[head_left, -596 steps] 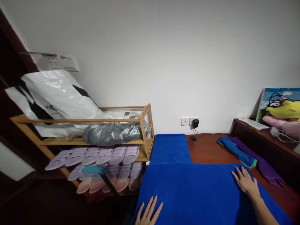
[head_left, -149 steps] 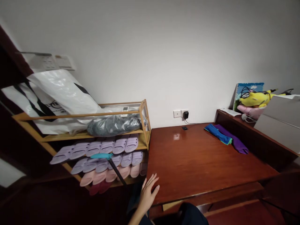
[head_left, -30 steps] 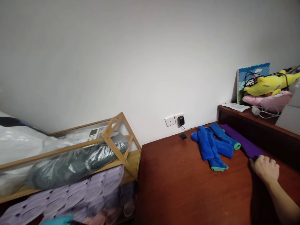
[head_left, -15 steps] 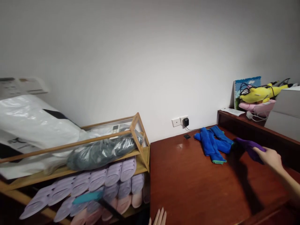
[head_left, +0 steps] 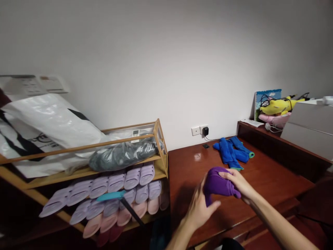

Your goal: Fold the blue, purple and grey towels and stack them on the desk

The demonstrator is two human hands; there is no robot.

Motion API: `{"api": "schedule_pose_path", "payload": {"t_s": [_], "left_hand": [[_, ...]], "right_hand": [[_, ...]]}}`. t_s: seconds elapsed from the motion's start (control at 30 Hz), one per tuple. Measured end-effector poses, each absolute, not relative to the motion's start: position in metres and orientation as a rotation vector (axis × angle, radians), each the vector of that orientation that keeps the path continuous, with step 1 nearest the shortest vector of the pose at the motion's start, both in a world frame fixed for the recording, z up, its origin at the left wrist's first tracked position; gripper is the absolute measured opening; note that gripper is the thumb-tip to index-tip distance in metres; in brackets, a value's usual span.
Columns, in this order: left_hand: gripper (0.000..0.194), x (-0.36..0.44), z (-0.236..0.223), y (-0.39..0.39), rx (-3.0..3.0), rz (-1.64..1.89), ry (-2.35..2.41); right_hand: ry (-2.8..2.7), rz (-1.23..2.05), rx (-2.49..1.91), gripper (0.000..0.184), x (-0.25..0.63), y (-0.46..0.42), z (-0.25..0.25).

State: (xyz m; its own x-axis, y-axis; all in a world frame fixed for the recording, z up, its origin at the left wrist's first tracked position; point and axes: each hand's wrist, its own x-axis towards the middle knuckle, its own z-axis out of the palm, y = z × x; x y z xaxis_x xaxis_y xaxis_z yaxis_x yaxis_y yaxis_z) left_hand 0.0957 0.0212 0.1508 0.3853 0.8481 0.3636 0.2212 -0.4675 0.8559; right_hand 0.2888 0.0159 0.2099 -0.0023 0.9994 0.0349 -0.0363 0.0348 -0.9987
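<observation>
A folded purple cloth hangs in the air above the near part of the reddish-brown desk. My right hand has closed on its right side, thumb on top, and a short end sticks out below the fingers. My left hand is at the cloth's left side, fingers stretched up along it and partly hidden behind it. Its thumb stands away from the fabric. Farther back on the desk lie several rolled or folded blue cloths with green edging, in a loose pile.
At left stands a wooden rack with lilac and pink slippers and plastic-wrapped bundles. A blue-topped, dark-handled tool leans before it. A raised ledge at right bears a yellow plush toy and white boxes.
My right hand has brought the purple cloth from beside the blue pile toward me and leftward. My left hand has risen from the desk's front edge to the cloth. The view has shifted slightly.
</observation>
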Motion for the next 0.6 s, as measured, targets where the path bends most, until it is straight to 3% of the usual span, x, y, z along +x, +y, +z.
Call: {"api": "schedule_pose_path", "payload": {"t_s": [0.1, 0.3, 0.47, 0.6], "left_hand": [[0.037, 0.105, 0.154, 0.026, 1.759, 1.244, 1.003], [0.041, 0.096, 0.152, 0.022, 1.484, 1.257, 0.920], [0.043, 0.097, 0.157, 0.014, 1.070, 1.147, 0.768], [0.036, 0.098, 0.158, 0.018, 0.827, 1.142, 0.608]], "right_hand": [[-1.252, 1.253, -0.933, 0.043, 0.270, 0.010, 0.202], [-1.356, 0.986, -1.081, 0.053, 0.255, 0.013, 0.159], [-1.267, 1.073, -1.016, 0.047, 0.227, 0.009, 0.139], [-1.111, 1.145, -0.968, 0.053, 0.215, 0.016, 0.137]]}}
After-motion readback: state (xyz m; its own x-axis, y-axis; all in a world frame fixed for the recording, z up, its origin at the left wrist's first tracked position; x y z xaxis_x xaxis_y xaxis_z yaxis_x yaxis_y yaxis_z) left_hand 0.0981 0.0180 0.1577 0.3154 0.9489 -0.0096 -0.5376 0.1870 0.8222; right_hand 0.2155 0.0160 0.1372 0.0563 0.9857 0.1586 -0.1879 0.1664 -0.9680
